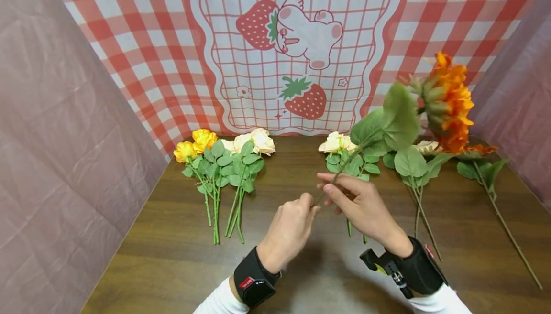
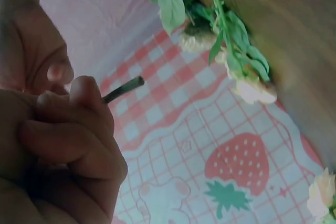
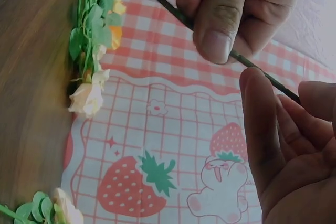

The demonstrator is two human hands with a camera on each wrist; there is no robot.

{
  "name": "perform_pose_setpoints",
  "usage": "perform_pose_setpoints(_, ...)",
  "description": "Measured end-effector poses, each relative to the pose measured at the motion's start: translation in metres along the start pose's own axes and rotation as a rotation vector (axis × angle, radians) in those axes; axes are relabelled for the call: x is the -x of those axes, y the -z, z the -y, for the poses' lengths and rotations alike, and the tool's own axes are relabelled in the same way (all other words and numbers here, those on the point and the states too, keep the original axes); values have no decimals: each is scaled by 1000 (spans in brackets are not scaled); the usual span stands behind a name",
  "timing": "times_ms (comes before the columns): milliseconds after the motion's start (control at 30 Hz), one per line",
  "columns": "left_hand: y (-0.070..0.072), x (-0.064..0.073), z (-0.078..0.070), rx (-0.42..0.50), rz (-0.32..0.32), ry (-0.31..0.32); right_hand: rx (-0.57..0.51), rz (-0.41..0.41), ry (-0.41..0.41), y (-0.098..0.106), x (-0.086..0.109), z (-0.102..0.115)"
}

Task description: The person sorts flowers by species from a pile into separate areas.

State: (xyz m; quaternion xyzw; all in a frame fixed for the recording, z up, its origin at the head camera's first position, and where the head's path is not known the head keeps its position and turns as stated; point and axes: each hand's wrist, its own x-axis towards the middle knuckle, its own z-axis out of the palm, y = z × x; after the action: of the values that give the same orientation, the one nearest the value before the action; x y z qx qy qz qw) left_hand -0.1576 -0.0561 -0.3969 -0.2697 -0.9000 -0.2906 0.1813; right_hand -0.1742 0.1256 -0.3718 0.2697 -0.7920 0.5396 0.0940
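A long-stemmed orange flower [image 1: 449, 101] with broad green leaves [image 1: 398, 118] is held up above the table, its bloom leaning to the upper right. Near the stem's lower end, my left hand [image 1: 292, 228] pinches it between thumb and curled fingers. The cut stem end [image 2: 131, 85] pokes out past that hand in the left wrist view. Higher up, my right hand [image 1: 366, 209] holds the stem lightly between its thumb and rather straight fingers. In the right wrist view the dark green stem [image 3: 165, 4] runs slantwise through both hands.
Yellow roses [image 1: 195, 146] and cream roses [image 1: 260, 142] lie on the left of the wooden table [image 1: 172, 266]. More cream roses [image 1: 336, 143], a pale flower [image 1: 428, 147] and another orange flower [image 1: 478, 150] lie to the right. A checked strawberry cloth [image 1: 172, 56] hangs behind.
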Motion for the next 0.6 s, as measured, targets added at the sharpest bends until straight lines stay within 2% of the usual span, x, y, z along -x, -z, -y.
perform_pose_setpoints(133, -5, 0, -6, 11, 69, -7, 6, -21, 47, 2, 3, 1)
perform_pose_setpoints(367, -7, -1, -11, -23, 136, 6, 17, -68, 132, 10, 6, -4)
perform_pose_setpoints(467, -4, -2, -11, -39, 141, 10, 82, -109, 149, 19, 6, -5)
perform_pose_setpoints(600, 3, -2, -7, -44, 92, 29, 195, -214, 143, 38, 1, -7)
